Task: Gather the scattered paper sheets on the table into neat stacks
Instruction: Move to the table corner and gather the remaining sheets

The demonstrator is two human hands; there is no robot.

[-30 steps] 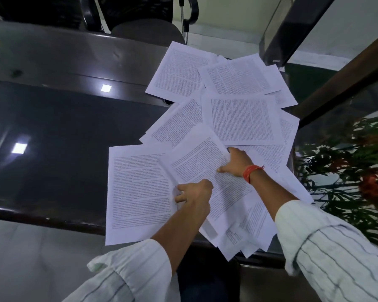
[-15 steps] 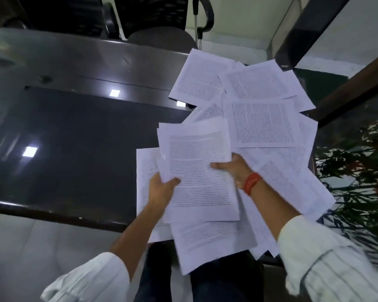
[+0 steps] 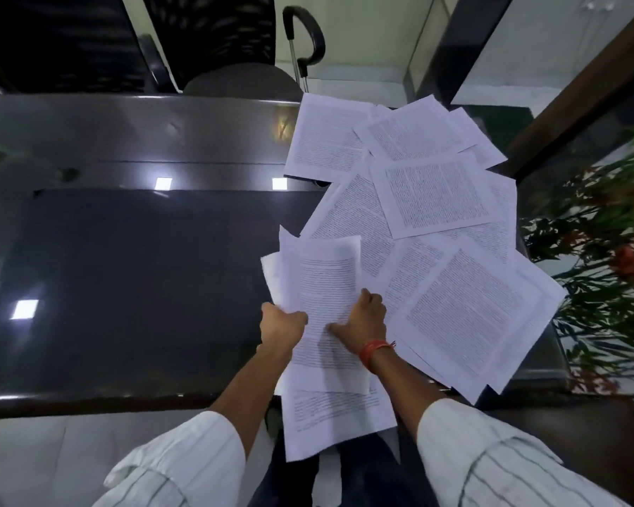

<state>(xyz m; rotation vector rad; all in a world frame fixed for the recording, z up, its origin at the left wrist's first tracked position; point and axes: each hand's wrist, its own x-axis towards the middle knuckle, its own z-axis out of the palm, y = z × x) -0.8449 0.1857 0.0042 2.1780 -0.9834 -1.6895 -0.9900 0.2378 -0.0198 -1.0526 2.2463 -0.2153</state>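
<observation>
— Paper sheets, a small bunch (image 3: 326,287) of them, sit between our two hands just above the near edge of the table (image 3: 132,272). Do we agree on the grip?

— We do. Our left hand (image 3: 282,328) curls round the bunch's left edge, thumb on top, and our right hand (image 3: 363,322) clamps the right edge, thumb lying across the printed face. The bunch bows upward between them, and its sheets are not yet squared; corners stick out at the top left.

— And below it?

— We see one more sheet (image 3: 335,418) hanging over the table's near edge, partly under the bunch. Whether our hands also hold it, we cannot tell.

— The loose ones?

— We count a spread of overlapping printed sheets (image 3: 432,192) to the right of the bunch, running from the far edge of the table to the near right corner. The nearest large one (image 3: 469,316) lies tilted just beside our right hand, its lower corner past the table edge.

— Farther out?

— An orange band (image 3: 372,349) on our right wrist, striped white sleeves (image 3: 491,466) on both arms, a dark chair (image 3: 235,78) behind the table, and a plant with orange flowers (image 3: 608,250) at the right.
</observation>
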